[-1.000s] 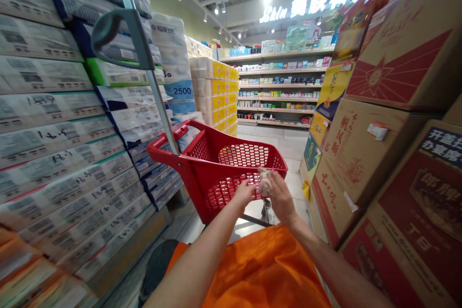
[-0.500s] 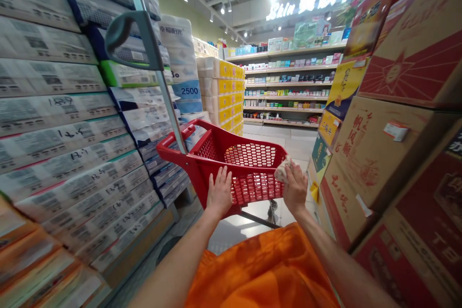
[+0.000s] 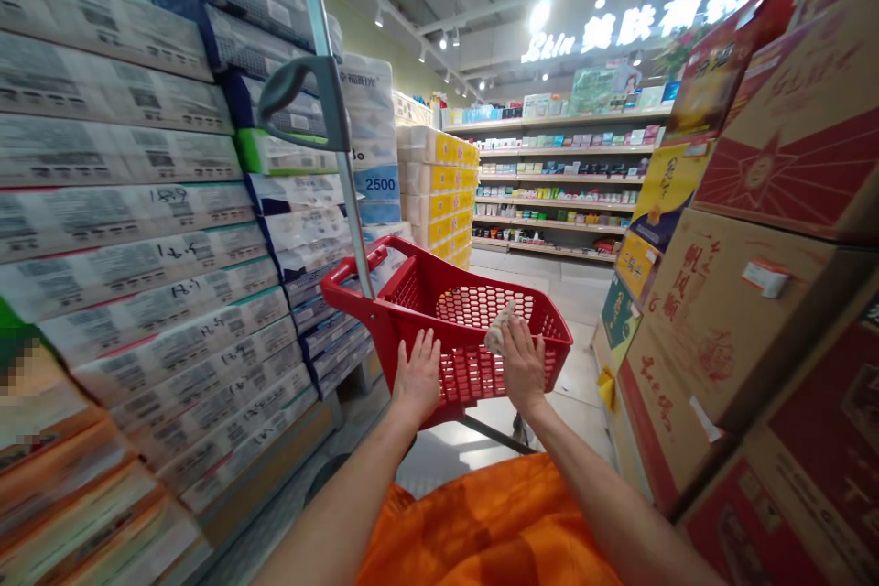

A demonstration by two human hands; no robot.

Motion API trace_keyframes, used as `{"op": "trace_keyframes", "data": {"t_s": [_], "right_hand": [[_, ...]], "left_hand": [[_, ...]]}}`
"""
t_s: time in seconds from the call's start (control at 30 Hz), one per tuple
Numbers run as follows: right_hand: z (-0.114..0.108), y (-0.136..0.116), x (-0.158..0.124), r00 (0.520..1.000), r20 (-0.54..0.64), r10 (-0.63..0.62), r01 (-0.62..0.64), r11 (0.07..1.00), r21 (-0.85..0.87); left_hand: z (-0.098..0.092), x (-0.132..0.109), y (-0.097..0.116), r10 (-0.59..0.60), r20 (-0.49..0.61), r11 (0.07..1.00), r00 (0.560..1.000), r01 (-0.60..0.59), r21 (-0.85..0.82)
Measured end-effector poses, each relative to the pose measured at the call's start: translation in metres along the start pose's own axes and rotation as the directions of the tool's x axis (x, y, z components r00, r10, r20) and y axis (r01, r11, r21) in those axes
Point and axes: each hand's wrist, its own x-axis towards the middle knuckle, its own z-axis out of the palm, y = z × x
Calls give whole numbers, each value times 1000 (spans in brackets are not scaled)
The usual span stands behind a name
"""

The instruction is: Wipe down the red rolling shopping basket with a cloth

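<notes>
A red plastic shopping cart (image 3: 405,320) with a perforated basket stands in front of me, its metal pole rising at the left end to a grey handle (image 3: 309,105). Fingers stretched, my left hand (image 3: 417,377) lies flat against the solid part of the cart's near side and holds nothing. Farther right, my right hand (image 3: 523,366) presses a crumpled, pale cleaning cloth (image 3: 499,330) on the rim of the same side. Part of the cloth is hidden under the fingers.
Stacked packs of tissue paper (image 3: 124,146) form a wall on the left. Cardboard cartons (image 3: 728,311) are piled close on the right. Yellow-and-white packs (image 3: 439,192) and shelves of small goods (image 3: 563,174) stand beyond the cart.
My right hand has slid left along the cart's rim with the cloth, away from the far right corner. My left hand stays on the side panel. The view has shifted slightly.
</notes>
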Motion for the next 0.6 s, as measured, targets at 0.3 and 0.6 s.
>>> {"op": "trace_keyframes", "data": {"t_s": [0.3,0.6], "right_hand": [[12,-39,-19,976,101,-194,189,980,60],[24,-56,-13,929,190,-318,309,948,74]], "left_hand": [[4,-16,-17,-44,17,998,999,44,-44],[0,-21,-34,-74,0,997,997,74,-21]]}}
